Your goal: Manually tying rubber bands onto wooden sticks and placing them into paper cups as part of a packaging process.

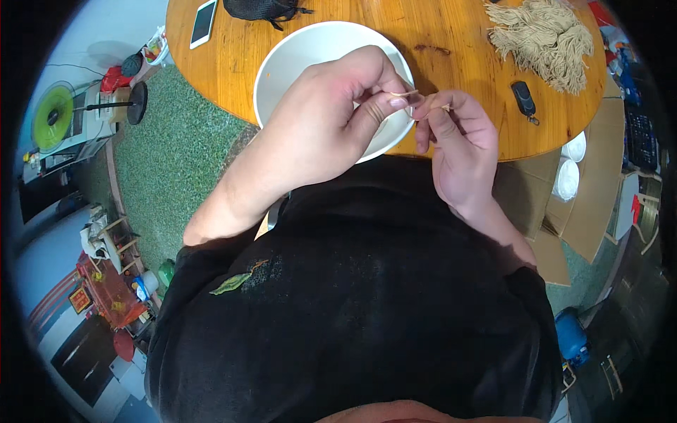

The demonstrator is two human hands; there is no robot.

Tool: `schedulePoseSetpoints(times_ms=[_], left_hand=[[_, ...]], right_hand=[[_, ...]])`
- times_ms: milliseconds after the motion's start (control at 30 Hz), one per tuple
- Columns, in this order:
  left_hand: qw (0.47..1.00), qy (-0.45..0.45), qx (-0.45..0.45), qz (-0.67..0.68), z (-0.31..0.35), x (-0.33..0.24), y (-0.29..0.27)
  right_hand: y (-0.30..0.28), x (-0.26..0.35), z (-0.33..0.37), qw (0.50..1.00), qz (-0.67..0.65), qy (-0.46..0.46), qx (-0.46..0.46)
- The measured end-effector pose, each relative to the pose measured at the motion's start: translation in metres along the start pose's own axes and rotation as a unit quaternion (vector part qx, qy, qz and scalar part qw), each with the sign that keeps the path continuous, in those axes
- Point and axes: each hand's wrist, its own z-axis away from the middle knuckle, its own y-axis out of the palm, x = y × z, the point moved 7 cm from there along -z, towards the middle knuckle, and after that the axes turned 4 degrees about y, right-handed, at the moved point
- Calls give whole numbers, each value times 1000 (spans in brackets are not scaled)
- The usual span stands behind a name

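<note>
My left hand [338,106] is over the white bowl [264,92], its thumb and forefinger pinched on a short piece of beige cord [404,93]. My right hand [464,137] is just beside it, past the bowl's right rim. Its thumb and forefinger are closed too, and a beige end sticks out between them. Both hands' fingertips nearly meet, and the cord's stretch between them is partly hidden. At the far right of the round wooden table [451,70] lies a loose bundle of beige cords [543,42].
A white phone [204,24] and a black mesh pouch [261,7] lie at the table's far side. A black key fob [524,99] rests near its right edge. Cardboard [599,183] and white rolls [566,179] are below on the right. At left stands a green fan [53,116].
</note>
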Motion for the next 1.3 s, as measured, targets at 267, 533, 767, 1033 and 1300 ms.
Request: schedulePoseSetpoints(times_ms=[267,533,767,1033,1300], left_hand=[[998,-15,-20,62,1,9,-2],[996,-13,-43,72,-1,6,-5],[992,123,-26,-21,-12,-17,-10],[999,21,-1,-26,-31,-41,-12],[989,-136,51,32,-36,-25,-5]], right_hand=[[4,6,-1,995,-68,64,22],[8,24,-7,983,88,159,-24],[15,41,-11,965,189,174,51],[14,39,-18,961,202,165,95],[8,30,-18,955,187,193,127]])
